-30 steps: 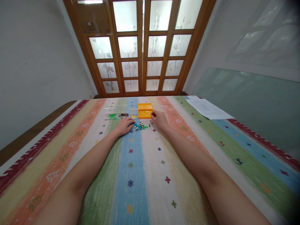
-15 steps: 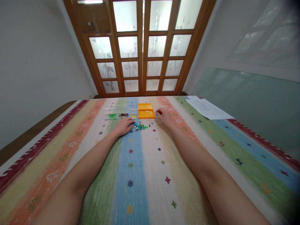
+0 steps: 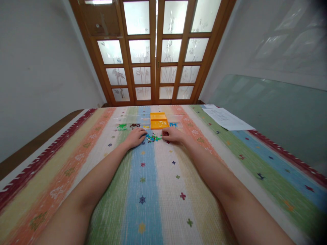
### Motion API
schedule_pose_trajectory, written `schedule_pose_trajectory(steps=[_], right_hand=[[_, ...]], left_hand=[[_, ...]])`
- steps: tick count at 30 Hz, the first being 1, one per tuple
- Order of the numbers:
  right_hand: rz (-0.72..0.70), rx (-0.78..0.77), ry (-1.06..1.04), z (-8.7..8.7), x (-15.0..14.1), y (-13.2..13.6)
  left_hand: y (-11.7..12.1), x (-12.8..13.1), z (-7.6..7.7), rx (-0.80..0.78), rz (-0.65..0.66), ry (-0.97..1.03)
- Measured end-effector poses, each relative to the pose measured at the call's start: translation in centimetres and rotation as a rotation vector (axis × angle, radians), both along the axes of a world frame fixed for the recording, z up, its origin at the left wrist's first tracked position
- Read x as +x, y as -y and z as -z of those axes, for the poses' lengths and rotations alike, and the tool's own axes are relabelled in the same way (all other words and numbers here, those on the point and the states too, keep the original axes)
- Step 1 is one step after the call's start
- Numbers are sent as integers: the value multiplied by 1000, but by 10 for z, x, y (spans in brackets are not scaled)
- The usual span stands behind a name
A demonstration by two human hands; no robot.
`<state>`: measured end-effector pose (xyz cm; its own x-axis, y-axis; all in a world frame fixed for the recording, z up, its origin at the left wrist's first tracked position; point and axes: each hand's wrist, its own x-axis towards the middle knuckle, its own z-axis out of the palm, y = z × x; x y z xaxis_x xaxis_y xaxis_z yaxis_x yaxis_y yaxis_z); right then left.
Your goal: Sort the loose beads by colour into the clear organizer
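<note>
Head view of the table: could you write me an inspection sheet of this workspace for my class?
Surface: striped, patterned tablecloth.
Work things: mixed pile of small pieces; open orange box holding white pieces; green pieces, dark pieces and yellow pieces left of it; blue pieces right.
Clutter: paper sheet at right; writing unreadable.
Hands: left hand at the pile's left edge, right hand at its right edge; any grip too small to tell.
Cables: nothing seen.
Surroundings: wooden doors with glass panes, pale walls.

Two hands (image 3: 136,137), one orange box (image 3: 158,116), one mixed pile (image 3: 153,138).
Five single-colour groups of pieces: one green (image 3: 122,126), one brown (image 3: 135,125), one yellow (image 3: 146,127), one white (image 3: 164,123), one blue (image 3: 173,125); pieces too small to count.
</note>
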<state>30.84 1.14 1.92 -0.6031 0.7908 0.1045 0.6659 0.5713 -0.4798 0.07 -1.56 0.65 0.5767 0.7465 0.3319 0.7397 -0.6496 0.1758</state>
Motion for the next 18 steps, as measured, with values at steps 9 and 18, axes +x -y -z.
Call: schedule_pose_trajectory(steps=[9, 18], right_hand=[[8, 72, 23, 0, -9, 5], [32, 134, 35, 5, -8, 3]], left_hand=[[0, 0, 1, -1, -4, 9], [1, 1, 0, 12, 1, 4]])
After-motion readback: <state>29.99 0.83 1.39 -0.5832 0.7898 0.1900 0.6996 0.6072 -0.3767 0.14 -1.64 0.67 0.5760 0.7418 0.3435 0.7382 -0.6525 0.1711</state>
